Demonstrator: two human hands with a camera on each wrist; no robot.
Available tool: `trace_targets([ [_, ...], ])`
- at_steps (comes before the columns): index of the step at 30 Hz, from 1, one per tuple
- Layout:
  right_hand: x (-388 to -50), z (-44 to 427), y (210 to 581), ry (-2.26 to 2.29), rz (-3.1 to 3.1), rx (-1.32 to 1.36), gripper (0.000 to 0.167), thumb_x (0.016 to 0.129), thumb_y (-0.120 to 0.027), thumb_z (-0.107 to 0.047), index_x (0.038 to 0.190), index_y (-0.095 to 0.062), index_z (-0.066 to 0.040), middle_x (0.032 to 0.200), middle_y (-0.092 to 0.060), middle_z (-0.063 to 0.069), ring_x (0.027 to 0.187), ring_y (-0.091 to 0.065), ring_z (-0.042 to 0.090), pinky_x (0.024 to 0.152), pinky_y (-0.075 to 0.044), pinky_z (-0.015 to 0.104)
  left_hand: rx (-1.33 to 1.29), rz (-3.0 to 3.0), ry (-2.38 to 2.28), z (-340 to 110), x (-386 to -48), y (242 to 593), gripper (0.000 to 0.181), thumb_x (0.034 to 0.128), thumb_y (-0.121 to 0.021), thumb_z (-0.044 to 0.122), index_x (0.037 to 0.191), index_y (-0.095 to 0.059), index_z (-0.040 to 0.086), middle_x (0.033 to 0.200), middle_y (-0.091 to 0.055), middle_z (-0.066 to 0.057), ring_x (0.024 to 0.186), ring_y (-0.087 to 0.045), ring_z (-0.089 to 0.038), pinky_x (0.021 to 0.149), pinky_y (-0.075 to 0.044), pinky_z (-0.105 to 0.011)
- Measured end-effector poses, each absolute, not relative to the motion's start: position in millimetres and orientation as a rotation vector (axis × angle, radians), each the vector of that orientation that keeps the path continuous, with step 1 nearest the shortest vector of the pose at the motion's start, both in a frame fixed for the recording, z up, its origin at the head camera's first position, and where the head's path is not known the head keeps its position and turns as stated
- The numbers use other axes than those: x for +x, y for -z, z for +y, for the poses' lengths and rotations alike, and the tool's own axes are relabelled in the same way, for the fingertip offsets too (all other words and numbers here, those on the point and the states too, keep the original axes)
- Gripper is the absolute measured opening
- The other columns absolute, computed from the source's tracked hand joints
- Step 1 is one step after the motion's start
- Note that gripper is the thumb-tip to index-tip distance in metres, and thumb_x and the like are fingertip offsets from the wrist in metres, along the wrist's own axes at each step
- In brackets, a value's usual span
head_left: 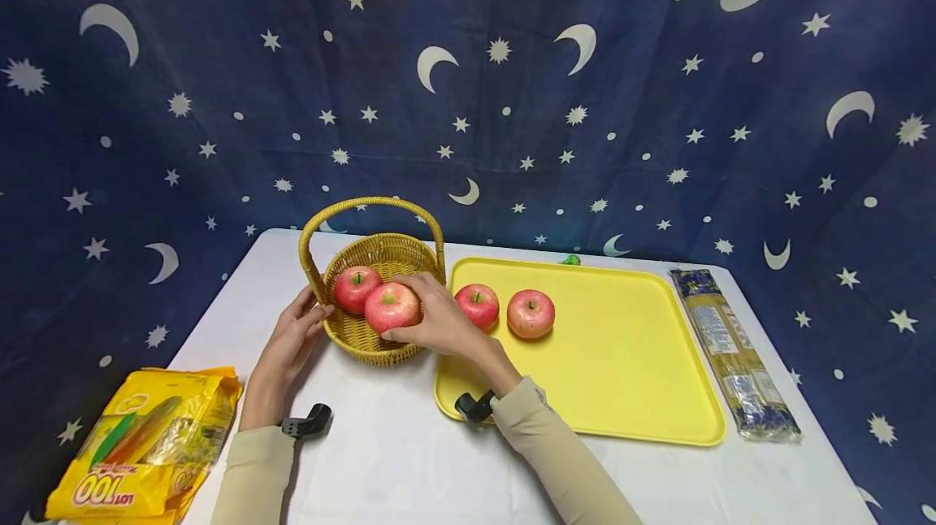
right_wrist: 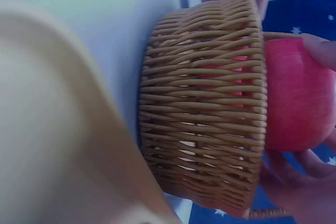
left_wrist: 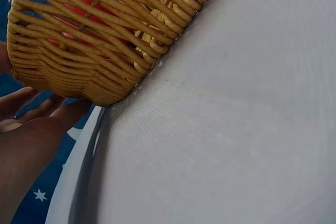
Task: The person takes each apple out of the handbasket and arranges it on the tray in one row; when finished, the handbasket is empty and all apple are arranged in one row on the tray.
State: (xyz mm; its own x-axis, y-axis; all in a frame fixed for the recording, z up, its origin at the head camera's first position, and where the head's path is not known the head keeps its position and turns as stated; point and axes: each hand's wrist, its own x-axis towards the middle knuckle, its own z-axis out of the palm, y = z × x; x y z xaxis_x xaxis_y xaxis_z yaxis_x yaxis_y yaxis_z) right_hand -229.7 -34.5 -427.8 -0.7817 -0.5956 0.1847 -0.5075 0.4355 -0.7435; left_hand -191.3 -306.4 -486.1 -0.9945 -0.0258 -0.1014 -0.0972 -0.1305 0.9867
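Note:
My right hand [head_left: 439, 320] grips a red apple [head_left: 392, 309] over the near right part of the wicker basket [head_left: 380, 357]. In the right wrist view, this apple [right_wrist: 294, 93] sits at the rim, thumb on one side and fingers on the other. Another apple [head_left: 357, 289] lies inside the basket, behind the held one. At the basket's left side, my left hand [head_left: 292, 338] holds the rim near the foot of the arched handle. The left wrist view shows the left hand [left_wrist: 37, 129] against the woven wall, its fingertips partly hidden.
Two more apples, one on the left [head_left: 477, 306] and one beside it [head_left: 530, 314], rest on a yellow tray [head_left: 621, 362]. A noodle-like clear package [head_left: 734, 354] lies right of the tray. A yellow snack bag [head_left: 146, 444] lies at the front left. A small green thing [head_left: 571, 260] shows behind the tray.

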Motion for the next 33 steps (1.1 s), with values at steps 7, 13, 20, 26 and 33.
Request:
trace_targets([
  [7,-221,-15,423,1.420,2.536,-0.965,0.079,0.079,-0.089,-0.035,0.148,-0.054,-0.019,0.136,-0.055,0.002,0.122,-0.056,0.019,0.105,-0.052,0.044,-0.171,2.034,-2.316,-308,-190,484,0.072,0.1057,-0.049,0.010,0.167,-0.010,0.012,0.173,-0.011,-0.014,0.148,-0.029,-0.025,0.100,-0.046,-0.011],
  [13,-214,5,423,1.480,2.532,-0.919,0.078,0.078,-0.089,-0.036,0.146,-0.055,-0.023,0.138,-0.055,-0.002,0.123,-0.055,0.018,0.106,-0.051,0.047,-0.178,2.040,-2.315,-308,-191,484,0.072,0.1055,-0.049,0.009,0.166,-0.011,0.012,0.173,-0.011,-0.014,0.148,-0.030,-0.024,0.100,-0.045,-0.011],
  [20,-210,29,424,1.484,2.619,-0.884,0.085,0.076,-0.091,-0.036,0.149,-0.052,-0.018,0.138,-0.057,-0.002,0.125,-0.054,0.021,0.107,-0.050,0.050,-0.175,2.044,-2.313,-308,-190,485,0.072,0.1055,-0.049,0.010,0.166,-0.010,0.011,0.173,-0.011,-0.014,0.149,-0.028,-0.025,0.099,-0.045,-0.010],
  [26,-205,49,421,1.497,2.662,-0.797,0.087,0.074,-0.092,-0.035,0.149,-0.052,-0.017,0.141,-0.057,-0.001,0.123,-0.058,0.021,0.105,-0.052,0.047,-0.172,2.052,-2.302,-309,-190,484,0.073,0.1054,-0.050,0.011,0.167,-0.009,0.012,0.173,-0.011,-0.014,0.148,-0.029,-0.023,0.099,-0.045,-0.010],
  [33,-203,71,414,1.594,2.633,-0.745,0.080,0.075,-0.093,-0.032,0.146,-0.056,-0.020,0.141,-0.058,0.000,0.124,-0.057,0.023,0.103,-0.054,0.047,-0.182,2.053,-2.292,-307,-189,483,0.073,0.1060,-0.050,0.012,0.167,-0.009,0.013,0.173,-0.011,-0.013,0.150,-0.027,-0.026,0.102,-0.045,-0.012],
])
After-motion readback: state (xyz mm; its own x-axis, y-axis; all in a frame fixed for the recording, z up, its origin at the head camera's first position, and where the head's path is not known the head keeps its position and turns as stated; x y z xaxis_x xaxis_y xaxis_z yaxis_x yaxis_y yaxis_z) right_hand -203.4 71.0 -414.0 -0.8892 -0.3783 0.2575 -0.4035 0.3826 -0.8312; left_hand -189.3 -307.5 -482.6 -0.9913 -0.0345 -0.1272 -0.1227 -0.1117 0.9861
